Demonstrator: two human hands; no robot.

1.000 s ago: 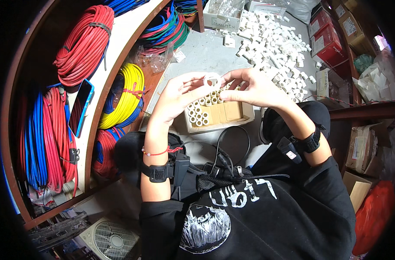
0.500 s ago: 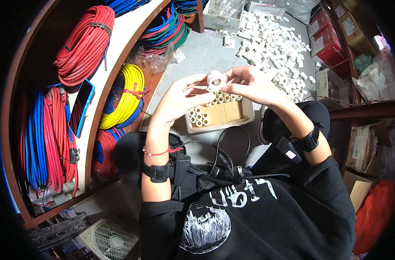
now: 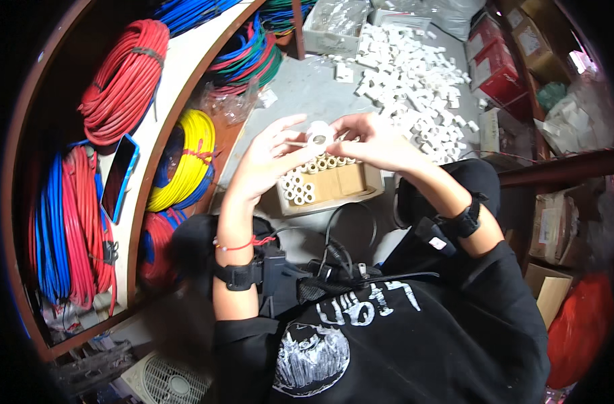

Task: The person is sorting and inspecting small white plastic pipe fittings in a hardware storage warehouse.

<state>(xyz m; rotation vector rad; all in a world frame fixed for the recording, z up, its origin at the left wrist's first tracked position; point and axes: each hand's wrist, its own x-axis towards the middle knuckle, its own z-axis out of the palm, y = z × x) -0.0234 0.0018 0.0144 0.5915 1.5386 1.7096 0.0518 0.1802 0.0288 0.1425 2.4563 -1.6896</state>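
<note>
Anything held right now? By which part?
A white ring-shaped piece, by its outer rim: left hand at its left side, right hand at its right; exact contact unclear.

Harsh bright light mid-frame; white pipe fittings (image 3: 415,94), left hand (image 3: 266,158) and right hand (image 3: 381,145) wash toward overexposed. Lower left dim, box fan (image 3: 169,382) soft in shadow. Slight blur overall, red bag (image 3: 578,331) smeared near right rim. Fisheye bends shelf edge (image 3: 180,101), black vignette eats corners, pink glare upper right

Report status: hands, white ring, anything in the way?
Right hand gripping white ring. Left hand at its left side, grip unclear. Partly filled box below. Nothing seen blocking either hand.
</note>
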